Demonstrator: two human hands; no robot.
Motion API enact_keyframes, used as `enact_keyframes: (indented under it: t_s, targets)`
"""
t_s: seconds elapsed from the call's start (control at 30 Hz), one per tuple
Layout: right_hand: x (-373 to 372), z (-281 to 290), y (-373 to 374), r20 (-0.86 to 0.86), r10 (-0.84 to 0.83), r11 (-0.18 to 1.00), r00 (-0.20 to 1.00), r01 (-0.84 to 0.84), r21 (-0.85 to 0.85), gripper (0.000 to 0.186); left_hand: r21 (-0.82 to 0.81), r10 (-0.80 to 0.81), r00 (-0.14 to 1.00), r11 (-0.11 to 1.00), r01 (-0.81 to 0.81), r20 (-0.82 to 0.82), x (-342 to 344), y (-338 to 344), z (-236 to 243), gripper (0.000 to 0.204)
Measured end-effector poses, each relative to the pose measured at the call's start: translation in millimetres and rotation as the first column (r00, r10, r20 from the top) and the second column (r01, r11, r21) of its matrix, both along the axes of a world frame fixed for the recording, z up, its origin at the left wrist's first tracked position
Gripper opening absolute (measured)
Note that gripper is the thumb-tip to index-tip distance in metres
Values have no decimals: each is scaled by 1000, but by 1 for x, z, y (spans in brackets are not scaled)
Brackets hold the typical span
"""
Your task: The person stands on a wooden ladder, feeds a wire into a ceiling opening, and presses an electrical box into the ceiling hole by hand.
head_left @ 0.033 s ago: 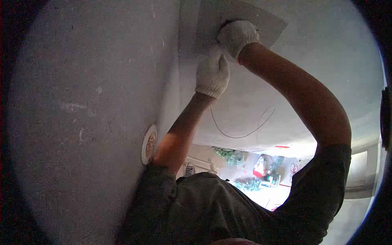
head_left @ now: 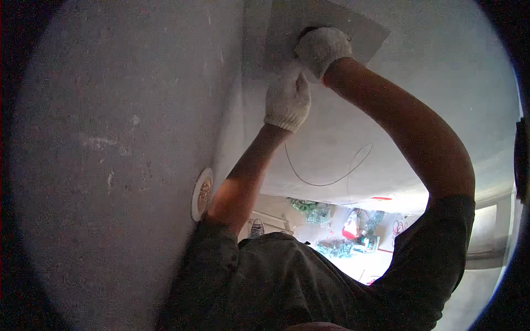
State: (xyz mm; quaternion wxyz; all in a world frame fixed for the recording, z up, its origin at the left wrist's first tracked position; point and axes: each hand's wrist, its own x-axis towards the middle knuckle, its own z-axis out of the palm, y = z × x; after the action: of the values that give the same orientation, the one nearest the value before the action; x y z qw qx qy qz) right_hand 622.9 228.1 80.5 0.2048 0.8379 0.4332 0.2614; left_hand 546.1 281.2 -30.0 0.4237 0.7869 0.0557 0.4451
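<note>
My right hand (head_left: 324, 51), in a white knitted glove, is closed at the middle of a flat grey rectangular plastering trowel (head_left: 361, 36). A dark bit of its handle shows beside the glove. The trowel lies against the pale smooth surface (head_left: 419, 88), close to the corner line. Just below it is my left hand (head_left: 288, 102), gloved the same way, with its fingers pointing up toward the trowel's lower edge and the thumb alongside. Its fingertips are faint, so I cannot tell whether they touch the trowel.
On the left rises a grey wall (head_left: 110, 165) with a round white-rimmed fitting (head_left: 202, 194) by my left forearm. A thin wire (head_left: 317, 184) hangs below my hands. Far below, a shoe (head_left: 256, 227), green bundles (head_left: 312, 211) and a red-and-white bag (head_left: 350, 225) show on the bright floor.
</note>
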Motion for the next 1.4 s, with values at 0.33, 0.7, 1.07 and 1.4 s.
enact_keyframes:
  t_s: [0.33,0.7,1.07,1.4]
  targets:
    - [10,-6,-2,56,-6,1000,998,7,-15,10,-133,-65,998,989,64,0,10,4,2,14]
    - [-9,2,2,14,-109,993,994,110,-39,12,9,2,994,1000,-3,111,14,9,0,16]
    - [1,1,-1,-96,-65,995,993,72,72,14,2,169,976,985,-171,140,-3,-10,-18,24]
    - [4,-6,7,-157,-153,979,976,172,111,15,363,294,956,890,-275,3,-8,-2,-3,18]
